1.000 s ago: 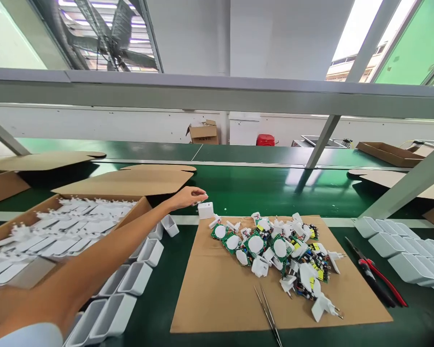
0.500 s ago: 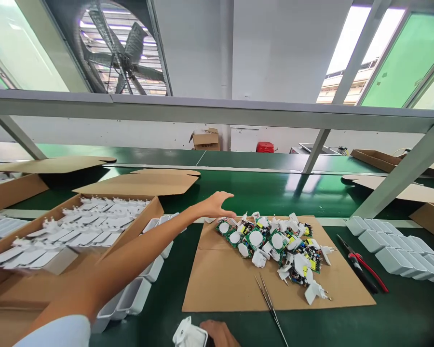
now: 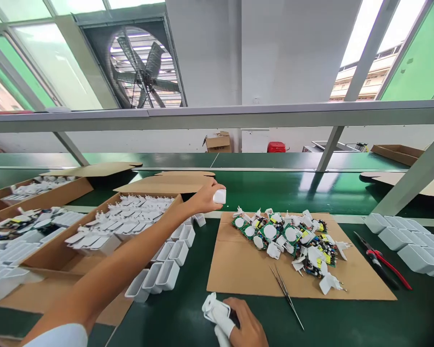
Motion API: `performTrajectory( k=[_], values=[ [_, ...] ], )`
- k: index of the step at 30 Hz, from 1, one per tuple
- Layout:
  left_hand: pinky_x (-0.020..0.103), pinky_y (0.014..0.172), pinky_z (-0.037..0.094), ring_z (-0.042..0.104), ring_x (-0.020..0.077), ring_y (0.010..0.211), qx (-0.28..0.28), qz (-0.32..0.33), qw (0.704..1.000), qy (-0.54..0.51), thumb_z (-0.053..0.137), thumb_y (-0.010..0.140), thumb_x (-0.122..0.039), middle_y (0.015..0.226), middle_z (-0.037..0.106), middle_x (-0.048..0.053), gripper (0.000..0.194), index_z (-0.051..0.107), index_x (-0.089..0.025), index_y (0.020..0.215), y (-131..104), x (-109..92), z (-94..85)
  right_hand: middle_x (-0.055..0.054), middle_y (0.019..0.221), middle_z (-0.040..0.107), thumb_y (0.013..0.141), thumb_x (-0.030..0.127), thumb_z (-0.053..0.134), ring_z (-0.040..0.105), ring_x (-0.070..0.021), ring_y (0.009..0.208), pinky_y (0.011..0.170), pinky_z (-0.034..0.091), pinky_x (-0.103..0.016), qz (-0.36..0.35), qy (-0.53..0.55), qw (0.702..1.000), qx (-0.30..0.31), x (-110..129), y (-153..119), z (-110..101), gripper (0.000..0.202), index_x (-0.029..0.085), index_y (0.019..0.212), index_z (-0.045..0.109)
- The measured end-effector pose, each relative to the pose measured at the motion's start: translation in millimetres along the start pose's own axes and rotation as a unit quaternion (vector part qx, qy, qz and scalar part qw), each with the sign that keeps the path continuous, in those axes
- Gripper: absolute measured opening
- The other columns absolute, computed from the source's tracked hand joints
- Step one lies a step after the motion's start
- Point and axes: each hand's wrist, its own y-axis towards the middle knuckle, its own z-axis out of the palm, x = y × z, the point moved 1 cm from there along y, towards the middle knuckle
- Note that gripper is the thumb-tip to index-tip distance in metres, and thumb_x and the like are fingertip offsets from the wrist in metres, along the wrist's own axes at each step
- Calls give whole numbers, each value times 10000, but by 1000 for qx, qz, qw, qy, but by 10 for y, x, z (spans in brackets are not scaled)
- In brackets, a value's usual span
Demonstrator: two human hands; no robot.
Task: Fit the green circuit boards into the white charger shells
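My left hand (image 3: pixel 202 196) reaches out over the far part of the bench, fingers closed on a small white plastic piece (image 3: pixel 220 196). Low in the middle, my right hand (image 3: pixel 249 324) is closed around a white plastic housing (image 3: pixel 211 307) with an open side. White tube-like shapes by its fingers may be finger covers; I cannot tell. On a cardboard sheet (image 3: pixel 238 279) lies a heap of green circuit boards (image 3: pixel 270 232) with white plug parts. Metal tweezers (image 3: pixel 287 298) lie across the sheet's front edge.
Left of the sheet stand rows of white plastic cases (image 3: pixel 168 274) and an open carton (image 3: pixel 181 200) of white plug parts. Red-handled pliers (image 3: pixel 381 260) lie at right, beside more white cases (image 3: pixel 415 258). A metal rail (image 3: pixel 217 115) spans above the bench.
My left hand has gone from spread and empty-looking to closed on a white piece. My right hand and its housing show more fully. The view has shifted left.
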Motion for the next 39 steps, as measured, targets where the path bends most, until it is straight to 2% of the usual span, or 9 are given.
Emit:
performTrajectory(
  k=[6,14,18,21,25,30,33,36,39],
  values=[
    [430,1045,495,636,347,1165,46,25,998,34,721,824,-409,1252,712,108,515,681,-246,1311,-429,-124,12,-150,1172,752,963,254,616,782,-288,988,750,688,-359,-155,-19,988,-11,3,-44,17,277,246,1229,693],
    [505,1051,453,613,400,1169,85,23,992,85,767,720,-389,1012,771,126,302,761,-259,992,-777,107,226,-158,1215,715,949,105,548,733,-254,1035,828,683,-350,-165,-28,985,41,272,111,-340,413,204,1325,686],
    [590,1111,428,586,439,1264,89,28,992,83,759,757,-379,1156,781,166,302,771,-231,1019,-868,150,207,-152,1258,717,914,22,527,731,-252,1068,865,685,-358,-160,-40,985,47,322,127,-426,571,205,1448,613],
    [604,1191,393,531,423,1403,85,40,994,62,707,894,-439,1416,698,170,367,753,-221,1185,-1041,28,96,-181,1288,708,905,-3,494,726,-268,1076,820,695,-377,-183,-41,982,27,306,107,-423,607,172,1480,584],
    [481,1186,489,619,322,1368,87,93,989,-70,602,1057,-529,1476,663,129,447,667,-240,1391,-1495,-331,-79,-201,1297,686,903,1,510,710,-297,1112,797,699,-408,-202,-34,978,29,282,100,-413,591,169,1460,611],
    [421,1155,559,628,314,1413,135,145,964,-175,831,939,-517,1562,618,116,744,522,-306,1583,-2180,-744,3,-181,1310,692,923,-16,492,714,-281,1123,860,694,-422,-176,4,983,46,302,117,-441,649,187,1537,543],
    [393,1149,563,668,272,1359,110,139,959,-222,752,1026,-336,1448,703,104,470,610,-278,1470,-2427,-847,184,-176,1305,709,961,8,500,718,-269,1149,907,685,-417,-145,28,988,52,314,119,-463,624,161,1566,478],
    [298,987,622,759,199,1114,40,73,947,-310,606,1089,-227,1202,777,80,102,696,-220,1137,-2527,-861,361,-165,1301,715,995,39,549,711,-254,1172,962,670,-409,-129,41,989,61,324,128,-476,542,162,1521,506],
    [243,820,637,761,158,914,-12,-18,926,-377,558,1101,-246,1052,765,54,133,678,-210,1059,-2562,-841,510,-166,1300,700,989,21,547,694,-250,1157,947,670,-395,-153,19,986,65,337,148,-483,518,167,1487,558]
  ],
)
